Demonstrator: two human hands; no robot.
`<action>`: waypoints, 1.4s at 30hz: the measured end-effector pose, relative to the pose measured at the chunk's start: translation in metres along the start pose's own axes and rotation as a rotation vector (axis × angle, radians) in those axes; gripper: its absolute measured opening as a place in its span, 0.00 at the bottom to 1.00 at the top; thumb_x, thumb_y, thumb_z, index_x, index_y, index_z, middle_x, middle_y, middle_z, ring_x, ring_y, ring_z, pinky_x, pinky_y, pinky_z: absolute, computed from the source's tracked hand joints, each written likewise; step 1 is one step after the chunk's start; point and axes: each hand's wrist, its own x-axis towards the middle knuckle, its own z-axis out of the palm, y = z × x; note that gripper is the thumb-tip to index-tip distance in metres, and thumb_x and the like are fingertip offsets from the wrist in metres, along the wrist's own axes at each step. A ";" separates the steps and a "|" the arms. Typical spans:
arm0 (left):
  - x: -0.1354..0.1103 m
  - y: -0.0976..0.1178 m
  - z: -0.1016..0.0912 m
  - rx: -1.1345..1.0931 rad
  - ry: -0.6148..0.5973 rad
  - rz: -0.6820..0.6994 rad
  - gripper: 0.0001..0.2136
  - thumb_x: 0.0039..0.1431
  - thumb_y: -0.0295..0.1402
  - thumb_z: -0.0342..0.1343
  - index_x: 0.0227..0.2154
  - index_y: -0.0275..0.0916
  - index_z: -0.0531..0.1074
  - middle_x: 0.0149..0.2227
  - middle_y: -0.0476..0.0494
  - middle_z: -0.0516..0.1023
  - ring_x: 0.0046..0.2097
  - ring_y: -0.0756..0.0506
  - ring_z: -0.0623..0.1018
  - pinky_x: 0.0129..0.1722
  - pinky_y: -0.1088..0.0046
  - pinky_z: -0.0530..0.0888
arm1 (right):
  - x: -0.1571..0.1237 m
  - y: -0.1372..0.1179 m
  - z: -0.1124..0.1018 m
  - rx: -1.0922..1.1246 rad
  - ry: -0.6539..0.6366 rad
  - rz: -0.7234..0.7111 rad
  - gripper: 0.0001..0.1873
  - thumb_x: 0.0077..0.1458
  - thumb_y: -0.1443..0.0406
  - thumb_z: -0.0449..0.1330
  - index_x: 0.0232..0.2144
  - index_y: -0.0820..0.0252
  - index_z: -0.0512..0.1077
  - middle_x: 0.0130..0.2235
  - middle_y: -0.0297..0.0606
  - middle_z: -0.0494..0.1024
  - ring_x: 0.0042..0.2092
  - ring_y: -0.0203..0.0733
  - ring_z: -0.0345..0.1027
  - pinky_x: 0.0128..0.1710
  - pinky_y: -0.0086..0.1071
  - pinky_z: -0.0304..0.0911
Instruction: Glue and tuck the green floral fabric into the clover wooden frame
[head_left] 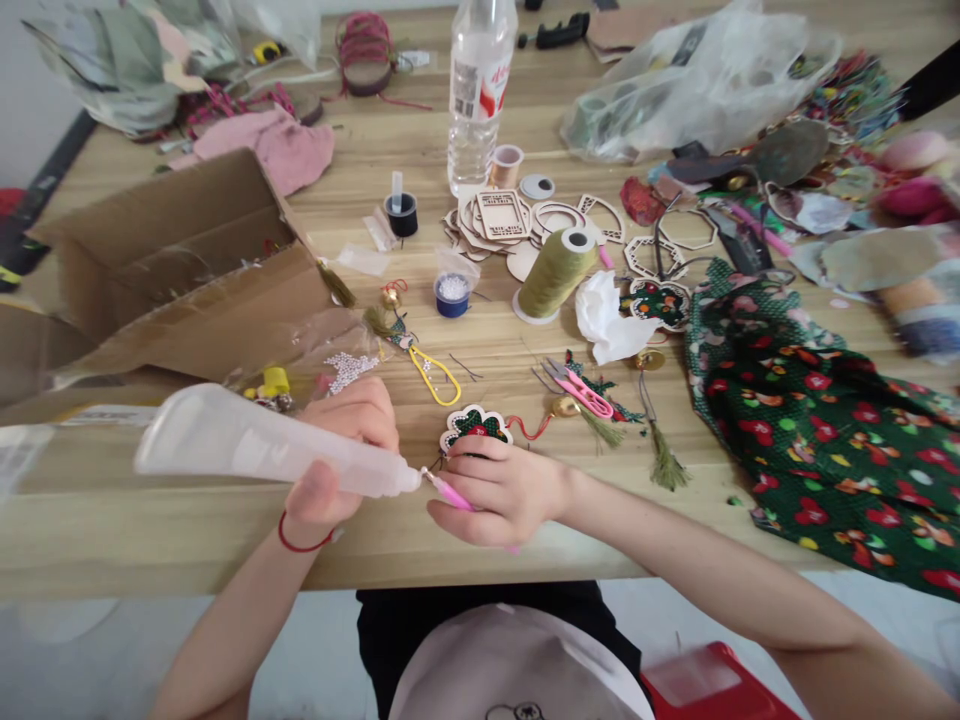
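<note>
My left hand (349, 435) is wrapped round a translucent white squeeze bottle (262, 447), tilted with its nozzle pointing right. In my right hand (510, 490) is a thin pink pen-like tool (455, 494), its tip touching or almost touching the nozzle. Just beyond the right fingers lies a flower-shaped wooden piece (472, 422) with green and red patterned fabric and small white beads along its edge. The fingers cover part of it. A red cord (531, 430) runs from it toward a small gold bell (566, 407) with a green tassel.
A cardboard box (172, 260) stands at the left. Behind the hands are pink thread snips (583, 390), a yellow loop (436, 378), a tub of white beads (452, 293), a green thread spool (556, 275) and a water bottle (482, 100). Floral fabric (825, 430) covers the right side.
</note>
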 end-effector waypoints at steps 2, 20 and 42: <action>0.003 -0.001 0.001 -0.036 -0.003 -0.014 0.26 0.62 0.52 0.40 0.18 0.41 0.69 0.17 0.45 0.65 0.22 0.47 0.61 0.27 0.63 0.56 | -0.001 0.001 0.000 -0.007 0.007 0.008 0.07 0.61 0.71 0.55 0.35 0.59 0.73 0.28 0.34 0.79 0.31 0.36 0.72 0.44 0.33 0.71; 0.009 -0.021 0.018 -0.760 0.035 -0.717 0.29 0.59 0.56 0.42 0.13 0.38 0.60 0.17 0.50 0.53 0.22 0.51 0.56 0.21 0.71 0.54 | -0.012 0.009 0.002 -0.039 0.020 0.203 0.07 0.62 0.71 0.52 0.40 0.60 0.69 0.30 0.34 0.78 0.33 0.37 0.71 0.45 0.35 0.69; 0.017 -0.015 0.007 -1.262 0.300 -0.853 0.24 0.68 0.41 0.32 0.16 0.39 0.48 0.19 0.52 0.47 0.21 0.52 0.53 0.18 0.77 0.60 | -0.027 0.019 -0.022 0.417 0.071 1.158 0.14 0.65 0.60 0.55 0.27 0.59 0.66 0.23 0.30 0.71 0.23 0.33 0.63 0.23 0.27 0.58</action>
